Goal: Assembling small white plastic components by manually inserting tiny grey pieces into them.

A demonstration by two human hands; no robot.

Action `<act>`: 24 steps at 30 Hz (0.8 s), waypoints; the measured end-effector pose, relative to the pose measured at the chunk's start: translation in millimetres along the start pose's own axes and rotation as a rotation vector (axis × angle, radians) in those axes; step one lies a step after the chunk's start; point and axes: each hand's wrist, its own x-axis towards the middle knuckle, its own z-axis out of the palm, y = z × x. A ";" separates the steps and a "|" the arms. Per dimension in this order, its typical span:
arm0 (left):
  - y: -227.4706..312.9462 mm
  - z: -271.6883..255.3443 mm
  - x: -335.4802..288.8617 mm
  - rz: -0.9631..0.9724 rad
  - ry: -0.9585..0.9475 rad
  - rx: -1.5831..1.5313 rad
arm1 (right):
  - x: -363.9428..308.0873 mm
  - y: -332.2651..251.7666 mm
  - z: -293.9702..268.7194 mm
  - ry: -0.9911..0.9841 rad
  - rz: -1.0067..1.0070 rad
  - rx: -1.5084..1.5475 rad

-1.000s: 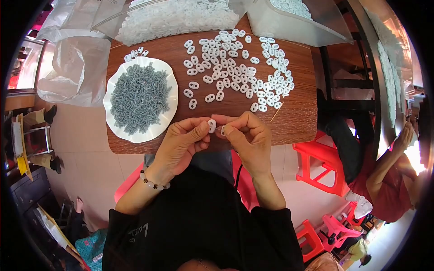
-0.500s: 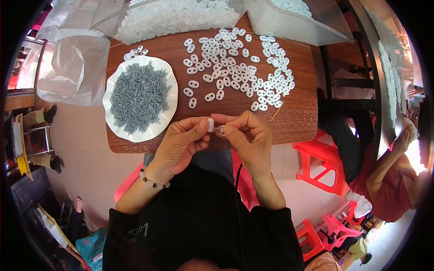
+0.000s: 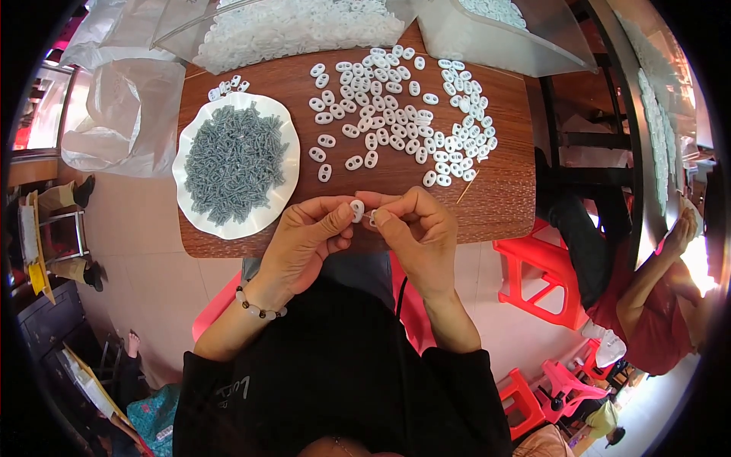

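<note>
Close together above the table's front edge, my two hands each pinch a small white plastic piece. My left hand [image 3: 308,232] grips an oval two-holed piece [image 3: 357,211] between thumb and forefinger. In my right hand [image 3: 419,228], a second white piece [image 3: 373,218] is pinched, mostly hidden by the thumb. A thin link, too small to make out, spans the short gap between the two. Beyond my hands, many similar white two-holed pieces [image 3: 397,142] lie scattered. A white wavy-rimmed plate [image 3: 183,199] at left holds a heap of small grey-blue translucent parts [image 3: 234,164].
Two clear bins, one with a heap of white pieces [image 3: 297,34], stand along the table's far edge. A thin gold-coloured stick [image 3: 466,187] lies at right. Plastic bags [image 3: 126,114] hang at left. A red stool [image 3: 541,278] and a person in dark red [image 3: 655,320] are at right.
The white piece in my left hand has turned slightly, showing more of its face. Otherwise both hands stay in nearly the same place.
</note>
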 end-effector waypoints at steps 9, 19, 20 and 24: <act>-0.8 -0.4 -3.8 0.098 0.047 0.095 | -2.9 5.6 7.1 0.014 -0.020 0.018; -3.7 0.5 -5.5 0.170 0.042 0.124 | -6.8 7.6 10.8 0.064 -0.033 0.053; -3.9 0.4 -5.4 0.175 0.035 0.121 | -7.0 7.2 10.8 0.070 -0.022 0.063; -4.6 0.5 -6.2 0.181 0.027 0.117 | -6.4 6.6 9.2 0.072 0.017 0.059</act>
